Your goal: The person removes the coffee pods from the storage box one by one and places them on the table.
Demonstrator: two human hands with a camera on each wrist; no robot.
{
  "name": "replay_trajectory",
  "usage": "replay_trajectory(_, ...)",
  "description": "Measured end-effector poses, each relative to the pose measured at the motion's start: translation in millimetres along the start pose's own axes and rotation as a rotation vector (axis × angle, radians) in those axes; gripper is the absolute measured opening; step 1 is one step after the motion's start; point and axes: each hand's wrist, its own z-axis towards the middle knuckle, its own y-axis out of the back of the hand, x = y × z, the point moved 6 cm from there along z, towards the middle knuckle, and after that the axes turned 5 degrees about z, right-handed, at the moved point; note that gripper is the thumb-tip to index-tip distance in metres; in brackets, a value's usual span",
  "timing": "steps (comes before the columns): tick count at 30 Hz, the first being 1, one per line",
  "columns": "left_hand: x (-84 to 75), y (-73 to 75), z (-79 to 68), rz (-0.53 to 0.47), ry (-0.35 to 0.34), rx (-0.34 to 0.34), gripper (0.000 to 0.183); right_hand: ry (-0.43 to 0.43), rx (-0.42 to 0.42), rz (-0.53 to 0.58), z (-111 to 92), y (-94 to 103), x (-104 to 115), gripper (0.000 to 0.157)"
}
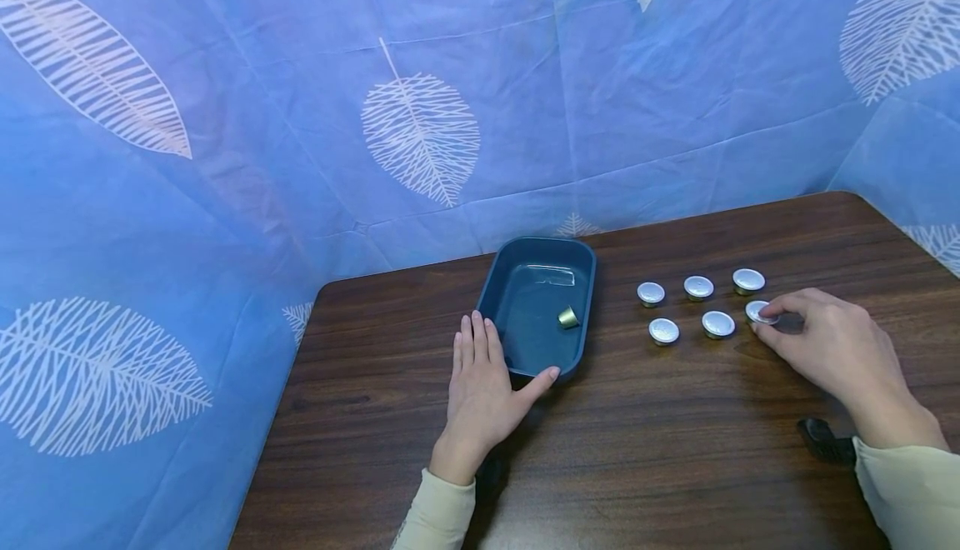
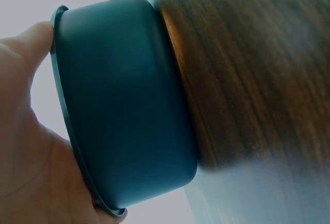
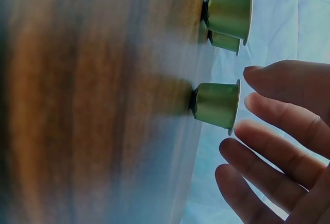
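In the head view a dark teal tray (image 1: 590, 300) stands on the table, with a gold-green coffee capsule (image 1: 567, 317) lying on its side in it. My left hand (image 1: 483, 396) rests at the tray's near left corner, fingers straight and thumb spread along the near rim; the left wrist view shows the thumb (image 2: 40, 39) touching that rim. Right of the tray, several coffee capsules (image 1: 698, 287) stand lids up in two rows. At the near row's right end, my right hand's (image 1: 836, 346) fingertips are at one capsule (image 3: 216, 103), which stands on the table with the fingers extended around its lid.
The brown wooden table (image 1: 637, 450) has its back edge against a blue cloth (image 1: 300, 117) printed with white leaves. A small black device (image 1: 825, 440) sits at my right wrist. More green capsules (image 3: 229, 15) stand beyond the right hand.
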Motion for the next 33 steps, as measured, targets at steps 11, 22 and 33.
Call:
replay_trajectory(11, 0.3, -0.2, 1.2, 0.007, -0.005, -0.009, 0.120, 0.000, 0.021, -0.030, -0.7, -1.8, 1.1, 0.033)
replay_trajectory(22, 0.7, -1.5, 1.0, -0.005, -0.003, -0.009, 0.120, 0.009, 0.012, -0.027, -0.7, -1.2, 3.4, 0.034)
replay_trajectory(33, -0.7, -0.4, 0.9, -0.019, -0.002, -0.006, 0.120, -0.025, 0.019, -0.047, -1.2, 2.7, 0.0, 0.033)
